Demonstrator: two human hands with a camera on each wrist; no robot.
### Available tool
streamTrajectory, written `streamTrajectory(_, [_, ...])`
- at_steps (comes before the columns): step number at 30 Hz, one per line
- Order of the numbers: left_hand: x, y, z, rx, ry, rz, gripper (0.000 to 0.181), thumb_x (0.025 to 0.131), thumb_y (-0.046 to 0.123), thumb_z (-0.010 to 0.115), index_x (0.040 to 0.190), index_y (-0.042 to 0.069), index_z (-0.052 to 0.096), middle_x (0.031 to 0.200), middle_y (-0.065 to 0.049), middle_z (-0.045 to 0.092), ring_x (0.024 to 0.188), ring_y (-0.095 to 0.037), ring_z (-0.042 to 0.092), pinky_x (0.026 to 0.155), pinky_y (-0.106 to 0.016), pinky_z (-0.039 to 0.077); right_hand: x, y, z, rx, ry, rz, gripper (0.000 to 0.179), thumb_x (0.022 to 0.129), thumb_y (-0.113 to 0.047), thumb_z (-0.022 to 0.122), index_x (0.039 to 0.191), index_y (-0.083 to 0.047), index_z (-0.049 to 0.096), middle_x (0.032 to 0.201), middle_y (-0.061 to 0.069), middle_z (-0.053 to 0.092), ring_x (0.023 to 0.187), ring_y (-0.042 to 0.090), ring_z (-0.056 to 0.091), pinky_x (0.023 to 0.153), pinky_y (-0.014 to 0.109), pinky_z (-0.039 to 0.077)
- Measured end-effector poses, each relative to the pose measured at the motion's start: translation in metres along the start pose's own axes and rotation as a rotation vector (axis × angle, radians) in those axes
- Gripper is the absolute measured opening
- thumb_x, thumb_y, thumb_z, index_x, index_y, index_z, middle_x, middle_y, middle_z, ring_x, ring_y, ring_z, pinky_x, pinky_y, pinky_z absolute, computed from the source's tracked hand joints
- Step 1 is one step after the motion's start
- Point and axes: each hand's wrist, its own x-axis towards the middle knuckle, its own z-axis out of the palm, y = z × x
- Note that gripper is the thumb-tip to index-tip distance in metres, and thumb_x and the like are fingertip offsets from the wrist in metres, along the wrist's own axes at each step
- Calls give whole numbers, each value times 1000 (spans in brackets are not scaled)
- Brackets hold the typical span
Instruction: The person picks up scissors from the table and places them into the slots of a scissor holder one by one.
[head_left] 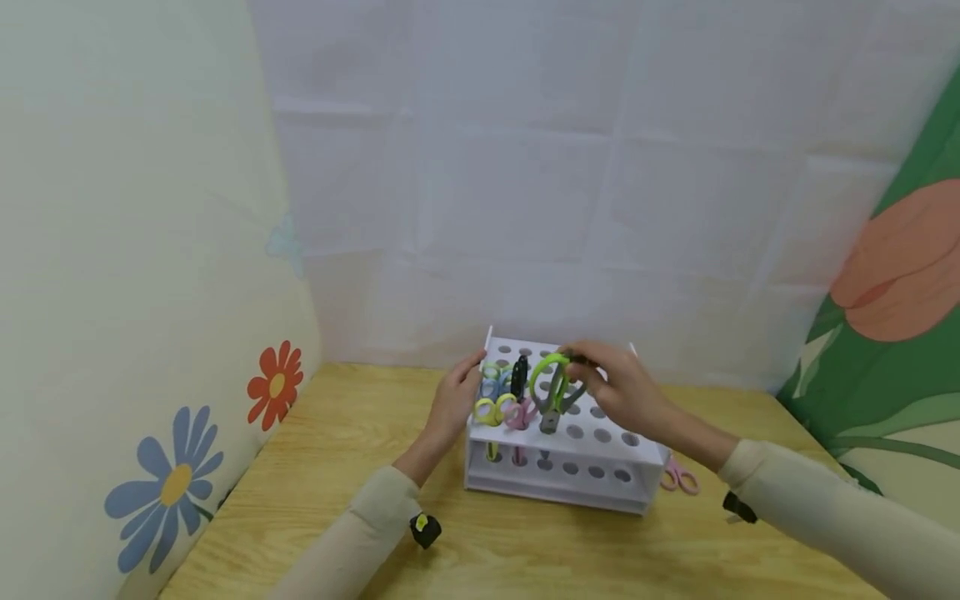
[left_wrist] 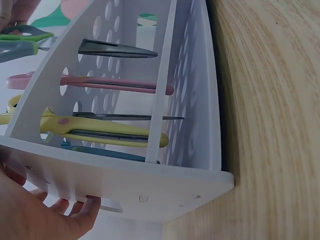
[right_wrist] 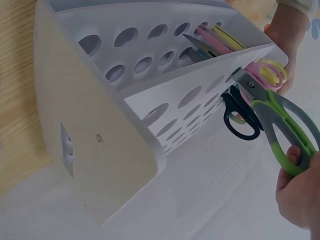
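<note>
Green-and-grey scissors point(head_left: 556, 392) stand blades down in a front-row hole of the white rack point(head_left: 517, 492). By their handles, my right hand point(head_left: 622, 387) grips them above the top shelf. In the left wrist view their dark blade point(left_wrist: 117, 49) pokes through below that shelf, its tip short of the lower one. Against the rack's left side panel, my left hand point(head_left: 450, 404) rests with its fingertips on the outer face. Between the hands, yellow scissors point(head_left: 492, 410), pink scissors point(head_left: 519, 413), blue scissors point(head_left: 491, 387) and black scissors point(head_left: 519, 377) stand in holes.
Another pair of pink scissors point(head_left: 680, 477) lies on the wooden table point(head_left: 360, 467) at the rack's right. A white cloth point(head_left: 510, 183) hangs behind, and flower-printed panels point(head_left: 172, 250) flank the table. Holes at the rack's right hold nothing.
</note>
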Motion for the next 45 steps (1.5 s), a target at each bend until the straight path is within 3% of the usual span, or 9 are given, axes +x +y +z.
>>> streamTrajectory(6, [-1, -3, 2, 11, 7, 35, 44, 102, 19, 48, 142, 4, 60, 147, -12, 54, 139, -30, 44, 114, -48, 33, -5, 2, 0, 69, -41, 189, 18, 97, 1, 67, 113, -4, 71, 92, -1, 69, 80, 17, 66, 71, 32, 57])
streamTrajectory(10, [-2, -3, 5, 16, -1, 27, 44, 102, 19, 48, 142, 5, 60, 147, -11, 54, 138, -29, 45, 114, -47, 34, -11, 5, 3, 85, -54, 224, 17, 97, -1, 66, 114, -3, 71, 93, -1, 69, 81, 22, 67, 74, 32, 58])
streamTrajectory(24, [1, 3, 2, 33, 11, 22, 44, 103, 21, 47, 142, 8, 60, 147, -11, 54, 139, -30, 45, 114, -48, 34, -5, 4, 9, 39, -57, 91, 18, 95, 1, 69, 113, 0, 70, 96, 3, 71, 82, 13, 69, 71, 34, 59])
streamTrajectory(32, [2, 2, 0, 11, 3, 9, 44, 103, 21, 47, 144, 8, 59, 148, -9, 53, 140, -29, 43, 115, -47, 33, -6, 7, 12, 20, -57, 128, 16, 95, 1, 68, 111, -2, 71, 90, 2, 72, 77, 14, 68, 67, 35, 59])
streamTrajectory(40, [3, 1, -1, 12, 19, 9, 43, 104, 22, 48, 142, 8, 61, 147, -9, 54, 139, -29, 44, 115, -46, 33, -9, 3, 15, -3, -41, 26, 19, 93, 3, 69, 111, 0, 70, 89, 4, 73, 77, 15, 69, 70, 29, 59])
streamTrajectory(45, [3, 2, -3, 5, 11, 19, 42, 104, 20, 48, 142, 6, 61, 147, -9, 55, 139, -28, 44, 115, -45, 33, -9, 1, 15, -1, -78, 61, 19, 97, -1, 66, 116, -3, 68, 91, 2, 72, 80, 15, 69, 71, 32, 59])
